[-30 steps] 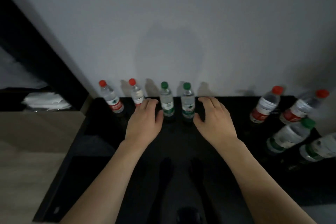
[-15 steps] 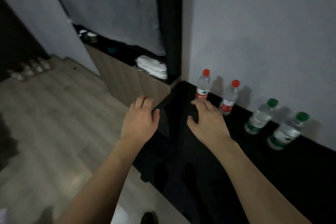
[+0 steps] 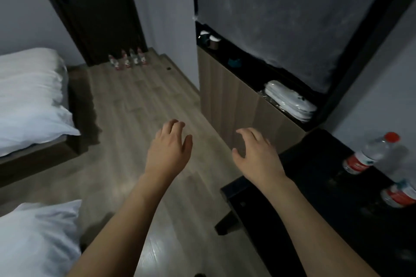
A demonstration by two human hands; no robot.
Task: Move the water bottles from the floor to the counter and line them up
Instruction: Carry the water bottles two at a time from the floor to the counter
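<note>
Four clear water bottles on the floor [image 3: 128, 62], red labels, upright, in a tight row against the dark door [image 3: 94, 7]. Two red-labelled bottles on the black tabletop [image 3: 315, 186] at right: red-capped bottle [image 3: 371, 155] and a cut-off bottle [image 3: 400, 194].

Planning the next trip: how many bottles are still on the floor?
4, clustered by the dark door. They are small and blurry, so more may hide behind.

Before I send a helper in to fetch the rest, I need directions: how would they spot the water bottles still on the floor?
Look to the dark door at the far end of the wooden floor. At its foot stands a tight cluster of small clear bottles with red labels. They are the only bottles on the floor; the other bottles in view stand on the black counter.
</note>
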